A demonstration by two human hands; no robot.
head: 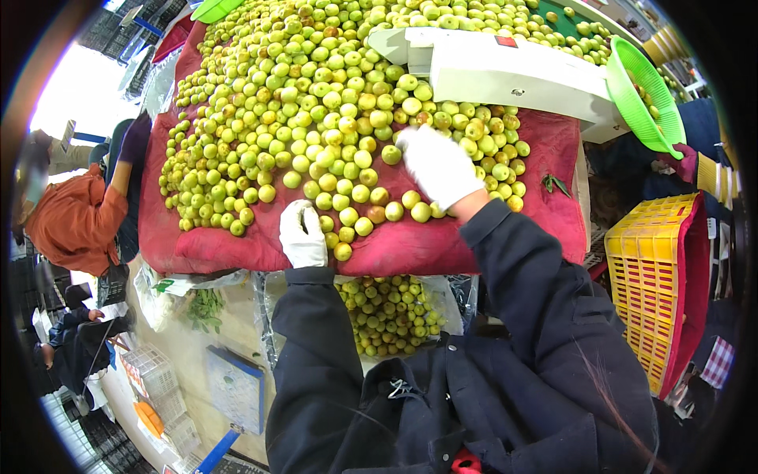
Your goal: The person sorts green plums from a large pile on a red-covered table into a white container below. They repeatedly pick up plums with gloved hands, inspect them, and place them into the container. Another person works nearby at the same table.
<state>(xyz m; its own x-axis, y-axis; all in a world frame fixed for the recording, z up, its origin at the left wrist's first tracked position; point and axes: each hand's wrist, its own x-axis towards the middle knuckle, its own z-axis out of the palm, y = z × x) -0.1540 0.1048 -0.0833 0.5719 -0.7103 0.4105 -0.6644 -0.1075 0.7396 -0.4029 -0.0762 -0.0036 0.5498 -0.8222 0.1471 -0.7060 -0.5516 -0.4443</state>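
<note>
A broad heap of round green-yellow fruits [325, 160], apparently jujubes, some with brown patches, lies on a red cloth [408, 252]. My left hand [303, 236], in a white glove, rests at the cloth's near edge, left of a few loose fruits. Its fingers are curled, and what is inside them is hidden. Farther forward and to the right, my right hand [441, 169], also white-gloved and slightly blurred, reaches down among the fruits. A single fruit [391, 154] sits just left of its fingertips; the palm side is out of sight. Below the table edge, more fruits [391, 317] lie in a plastic-lined container.
A white machine housing [515, 74] juts over the heap. At right, a person's gloved hand [687, 161] is at a green basket [645, 101], above a yellow crate [642, 284]. A person in orange [80, 216] works at left. Leaves [555, 184] lie on the cloth.
</note>
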